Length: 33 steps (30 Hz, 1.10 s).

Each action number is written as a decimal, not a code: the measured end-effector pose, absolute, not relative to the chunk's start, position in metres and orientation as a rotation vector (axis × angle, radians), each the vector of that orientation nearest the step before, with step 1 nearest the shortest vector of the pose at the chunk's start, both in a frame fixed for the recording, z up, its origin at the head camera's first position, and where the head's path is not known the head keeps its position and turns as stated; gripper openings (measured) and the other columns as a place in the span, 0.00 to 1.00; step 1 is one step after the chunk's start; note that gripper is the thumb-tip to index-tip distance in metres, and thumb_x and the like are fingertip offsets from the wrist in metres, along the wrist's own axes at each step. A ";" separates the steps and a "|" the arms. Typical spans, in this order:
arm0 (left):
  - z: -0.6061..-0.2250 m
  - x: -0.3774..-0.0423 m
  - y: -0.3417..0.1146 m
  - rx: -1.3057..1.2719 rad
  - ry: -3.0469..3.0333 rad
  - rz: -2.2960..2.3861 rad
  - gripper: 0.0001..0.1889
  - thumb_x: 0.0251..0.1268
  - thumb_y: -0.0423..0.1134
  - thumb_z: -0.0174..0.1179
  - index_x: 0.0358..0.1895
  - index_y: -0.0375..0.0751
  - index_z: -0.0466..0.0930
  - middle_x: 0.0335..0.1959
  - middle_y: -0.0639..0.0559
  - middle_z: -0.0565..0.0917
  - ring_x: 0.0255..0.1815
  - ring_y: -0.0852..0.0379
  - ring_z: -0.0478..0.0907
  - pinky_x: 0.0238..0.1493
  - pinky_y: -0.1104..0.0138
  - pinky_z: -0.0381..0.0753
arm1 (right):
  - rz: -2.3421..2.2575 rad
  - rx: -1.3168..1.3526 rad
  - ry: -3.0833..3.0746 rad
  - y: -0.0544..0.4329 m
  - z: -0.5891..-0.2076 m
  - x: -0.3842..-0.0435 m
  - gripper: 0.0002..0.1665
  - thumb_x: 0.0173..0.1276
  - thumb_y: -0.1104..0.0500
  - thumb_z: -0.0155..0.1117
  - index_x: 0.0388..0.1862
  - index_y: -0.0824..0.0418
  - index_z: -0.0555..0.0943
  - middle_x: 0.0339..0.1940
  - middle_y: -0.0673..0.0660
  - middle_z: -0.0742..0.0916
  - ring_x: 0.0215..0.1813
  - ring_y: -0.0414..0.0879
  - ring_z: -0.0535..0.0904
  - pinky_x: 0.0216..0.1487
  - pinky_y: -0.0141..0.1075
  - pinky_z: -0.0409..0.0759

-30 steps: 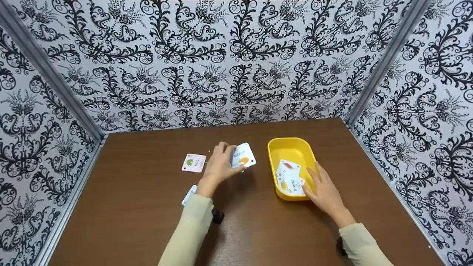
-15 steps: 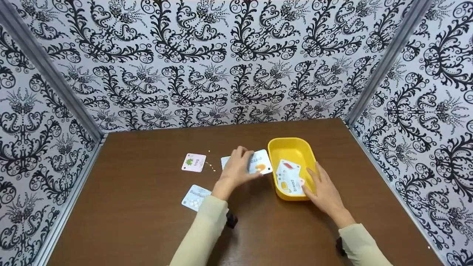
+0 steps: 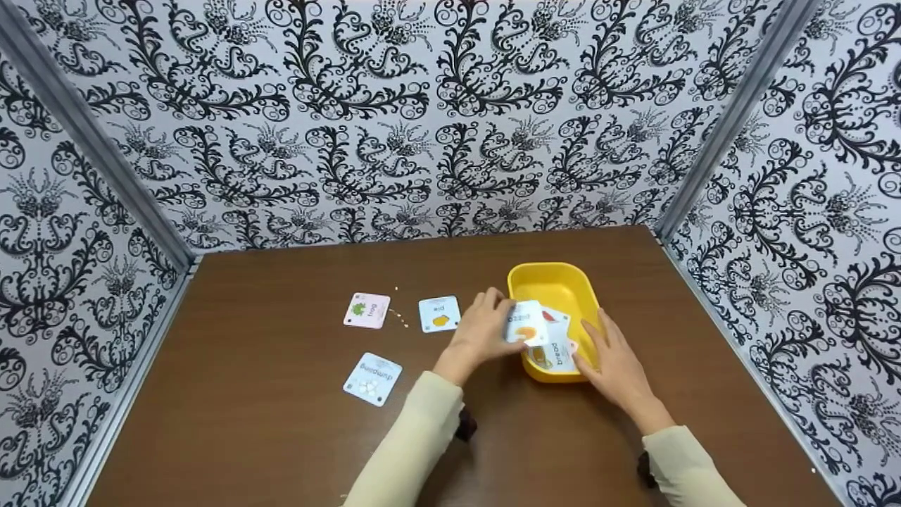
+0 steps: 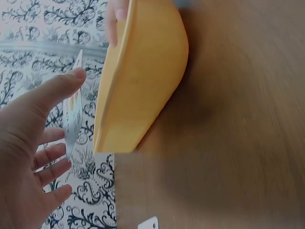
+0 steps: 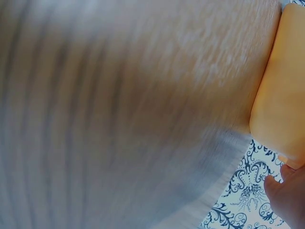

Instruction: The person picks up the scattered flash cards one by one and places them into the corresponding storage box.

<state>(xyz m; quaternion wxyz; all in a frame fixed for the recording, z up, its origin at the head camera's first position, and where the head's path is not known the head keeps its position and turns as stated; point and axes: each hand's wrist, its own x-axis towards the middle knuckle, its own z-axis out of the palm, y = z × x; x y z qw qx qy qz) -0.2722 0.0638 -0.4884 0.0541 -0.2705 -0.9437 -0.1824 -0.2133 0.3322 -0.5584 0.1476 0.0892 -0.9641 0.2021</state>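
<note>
My left hand [image 3: 484, 331] pinches a white pizza card [image 3: 526, 324] between thumb and fingers. The card is above the left rim of a yellow plastic basin [image 3: 552, 269]. In the left wrist view the thumb [image 4: 71, 80] lies on one face of the card [image 4: 73, 114], seen nearly edge-on beside the basin [image 4: 147, 71]. A bread card [image 3: 559, 354] and a card with a red picture [image 3: 552, 315] lie in the basin, partly covered by the pizza card. My right hand [image 3: 619, 366] holds the basin's right rim, with some fingers reaching inside.
On the brown table [image 3: 267, 436], left of the basin, lie a pie card [image 3: 440, 314], a frog card [image 3: 367, 310] and a dumpling card [image 3: 373, 379]. Patterned walls [image 3: 422, 127] enclose the table's back and sides. Most of the right wrist view is blurred.
The left hand has carried the pizza card rightward to the basin, uncovering the pie and dumpling cards on the table. The right hand stays at the basin's rim.
</note>
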 end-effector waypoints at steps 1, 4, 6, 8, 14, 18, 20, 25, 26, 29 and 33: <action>-0.489 -0.272 0.067 -0.829 -2.872 -0.532 0.40 0.49 0.62 0.73 0.64 0.45 0.75 0.55 0.48 0.72 0.54 0.52 0.70 0.58 0.62 0.77 | 0.579 0.264 -2.764 0.332 -0.559 -0.213 0.37 0.69 0.48 0.62 0.72 0.63 0.69 0.80 0.69 0.59 0.77 0.65 0.58 0.72 0.62 0.65; -0.490 -0.269 0.077 -0.852 -2.884 -0.446 0.40 0.49 0.64 0.72 0.64 0.46 0.75 0.56 0.48 0.72 0.54 0.53 0.71 0.58 0.63 0.78 | 0.573 0.278 -2.754 0.332 -0.559 -0.213 0.37 0.69 0.47 0.62 0.73 0.63 0.69 0.80 0.68 0.59 0.77 0.65 0.59 0.71 0.61 0.66; -0.491 -0.267 0.083 -0.859 -2.893 -0.402 0.40 0.49 0.65 0.71 0.64 0.46 0.75 0.57 0.48 0.72 0.53 0.53 0.71 0.58 0.63 0.78 | 0.572 0.282 -2.754 0.331 -0.560 -0.213 0.38 0.69 0.47 0.62 0.73 0.62 0.68 0.80 0.68 0.59 0.77 0.65 0.59 0.71 0.62 0.67; -0.492 -0.265 0.088 -0.859 -2.907 -0.341 0.41 0.51 0.66 0.70 0.65 0.47 0.74 0.57 0.49 0.72 0.53 0.54 0.70 0.58 0.64 0.78 | 0.578 0.279 -2.763 0.331 -0.560 -0.213 0.38 0.70 0.47 0.61 0.74 0.62 0.68 0.80 0.68 0.59 0.77 0.65 0.58 0.71 0.62 0.66; -0.497 -0.259 0.100 -0.872 -2.899 -0.199 0.41 0.50 0.68 0.68 0.65 0.48 0.73 0.57 0.50 0.72 0.53 0.54 0.70 0.60 0.65 0.76 | 0.595 0.274 -2.759 0.330 -0.560 -0.214 0.36 0.70 0.48 0.62 0.73 0.61 0.68 0.80 0.68 0.59 0.77 0.65 0.59 0.71 0.63 0.66; -0.499 -0.255 0.105 -0.887 -2.903 -0.166 0.43 0.50 0.70 0.67 0.67 0.49 0.71 0.59 0.50 0.72 0.58 0.53 0.71 0.65 0.64 0.75 | 0.588 0.281 -2.743 0.330 -0.561 -0.214 0.36 0.69 0.49 0.63 0.72 0.62 0.69 0.80 0.68 0.60 0.77 0.66 0.60 0.69 0.64 0.68; -0.500 -0.253 0.105 -0.885 -2.919 -0.187 0.44 0.51 0.71 0.66 0.68 0.49 0.71 0.61 0.50 0.72 0.60 0.53 0.71 0.67 0.63 0.73 | 0.587 0.282 -2.745 0.330 -0.561 -0.214 0.36 0.69 0.49 0.63 0.72 0.62 0.69 0.80 0.68 0.60 0.77 0.66 0.60 0.70 0.64 0.67; -0.498 -0.252 0.104 -0.867 -2.945 -0.277 0.45 0.52 0.71 0.65 0.70 0.50 0.69 0.63 0.50 0.71 0.62 0.53 0.70 0.70 0.63 0.71 | 0.593 0.278 -2.757 0.331 -0.560 -0.214 0.37 0.69 0.49 0.63 0.73 0.62 0.68 0.80 0.68 0.59 0.77 0.65 0.59 0.71 0.63 0.66; -0.498 -0.253 0.102 -0.862 -2.946 -0.284 0.45 0.53 0.71 0.65 0.70 0.50 0.69 0.63 0.50 0.71 0.61 0.53 0.69 0.70 0.63 0.71 | 0.591 0.279 -2.757 0.332 -0.560 -0.214 0.37 0.69 0.49 0.62 0.73 0.62 0.68 0.80 0.68 0.59 0.77 0.65 0.59 0.72 0.63 0.65; -0.499 -0.254 0.097 -0.842 -2.936 -0.326 0.43 0.53 0.70 0.66 0.69 0.49 0.71 0.62 0.51 0.72 0.60 0.54 0.70 0.68 0.63 0.72 | 0.577 0.292 -2.743 0.333 -0.560 -0.215 0.37 0.68 0.49 0.63 0.72 0.63 0.69 0.80 0.69 0.60 0.76 0.66 0.60 0.71 0.62 0.66; -0.500 -0.255 0.086 -0.831 -2.905 -0.407 0.40 0.53 0.67 0.67 0.66 0.48 0.73 0.60 0.51 0.73 0.58 0.53 0.71 0.65 0.62 0.74 | 0.563 0.301 -2.728 0.334 -0.561 -0.215 0.37 0.67 0.49 0.64 0.71 0.64 0.71 0.79 0.70 0.61 0.76 0.66 0.61 0.71 0.61 0.67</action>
